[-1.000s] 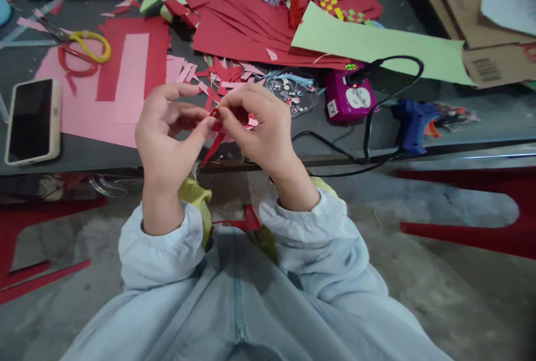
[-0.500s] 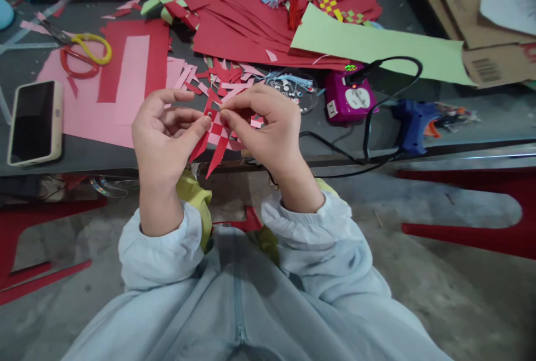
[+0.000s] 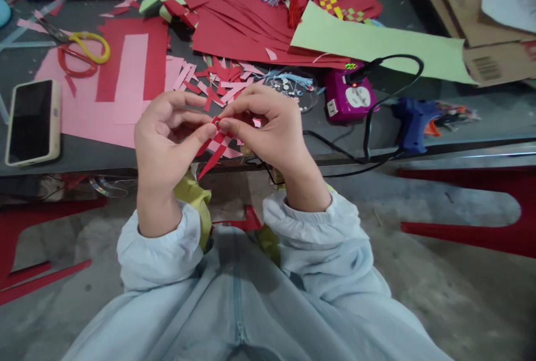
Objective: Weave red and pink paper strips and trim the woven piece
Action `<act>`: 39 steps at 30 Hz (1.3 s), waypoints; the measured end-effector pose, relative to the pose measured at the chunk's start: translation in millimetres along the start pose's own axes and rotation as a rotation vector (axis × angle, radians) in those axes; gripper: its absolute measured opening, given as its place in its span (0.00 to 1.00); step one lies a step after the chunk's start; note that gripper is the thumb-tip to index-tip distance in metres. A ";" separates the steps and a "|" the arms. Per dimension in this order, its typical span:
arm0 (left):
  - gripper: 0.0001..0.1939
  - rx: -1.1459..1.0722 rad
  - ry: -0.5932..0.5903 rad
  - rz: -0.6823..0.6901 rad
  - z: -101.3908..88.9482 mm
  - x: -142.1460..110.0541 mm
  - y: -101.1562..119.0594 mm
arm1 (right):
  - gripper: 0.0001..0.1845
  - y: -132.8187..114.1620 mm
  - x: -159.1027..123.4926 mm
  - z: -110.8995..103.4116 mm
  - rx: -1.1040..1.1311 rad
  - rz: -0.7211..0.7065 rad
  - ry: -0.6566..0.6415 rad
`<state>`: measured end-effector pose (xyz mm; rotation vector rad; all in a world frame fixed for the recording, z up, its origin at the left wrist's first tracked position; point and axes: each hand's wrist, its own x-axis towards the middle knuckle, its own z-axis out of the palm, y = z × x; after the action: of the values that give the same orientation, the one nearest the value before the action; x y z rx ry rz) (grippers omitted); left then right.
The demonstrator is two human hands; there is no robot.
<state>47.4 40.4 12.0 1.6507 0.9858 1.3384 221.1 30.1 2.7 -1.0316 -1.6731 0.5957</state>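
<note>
Between my two hands is a small woven paper fish [image 3: 218, 141] in red and pink checks, with pointed strips hanging down toward me and a small round eye near its top. My left hand [image 3: 165, 138] pinches its left side between thumb and fingers. From the other side, my right hand [image 3: 268, 124] grips it by thumb and forefinger, close to the eye. The fingertips partly hide the fish. Red and pink paper scraps [image 3: 224, 79] lie just beyond my hands, beside a clear dish of googly eyes [image 3: 293, 90].
Scissors [image 3: 86, 54] rest on pink and red paper at left, near a phone [image 3: 33, 121]. Red sheets [image 3: 238, 20] and a green strip [image 3: 377, 40] lie behind. At right are a purple power adapter [image 3: 349, 96], a black cable, a blue glue gun [image 3: 414, 124] and cardboard [image 3: 498, 62].
The paper fish has turned and tilted in my fingers, and its upper strips no longer show. My right fingertips have shifted to its eye; my left hand has moved slightly right.
</note>
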 end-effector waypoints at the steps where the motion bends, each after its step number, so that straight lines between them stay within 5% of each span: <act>1: 0.17 -0.007 -0.007 0.006 -0.4 0.0 -0.4 | 0.06 -0.2 0.1 -0.5 0.014 -0.001 -0.011; 11: 0.17 -0.035 0.001 0.005 -0.7 0.8 0.7 | 0.13 2.0 -0.1 3.3 0.123 -0.005 -0.082; 24: 0.14 0.095 0.062 -0.116 0.4 -1.5 6.7 | 0.16 5.3 0.5 2.6 0.005 0.089 0.051; 39: 0.14 0.109 0.061 -0.139 0.6 0.5 3.2 | 0.15 7.1 -0.1 8.1 0.259 0.175 0.030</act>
<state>48.4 39.5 14.9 1.5977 1.2059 1.2677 216.0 34.4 -5.8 -0.9973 -1.4439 0.8832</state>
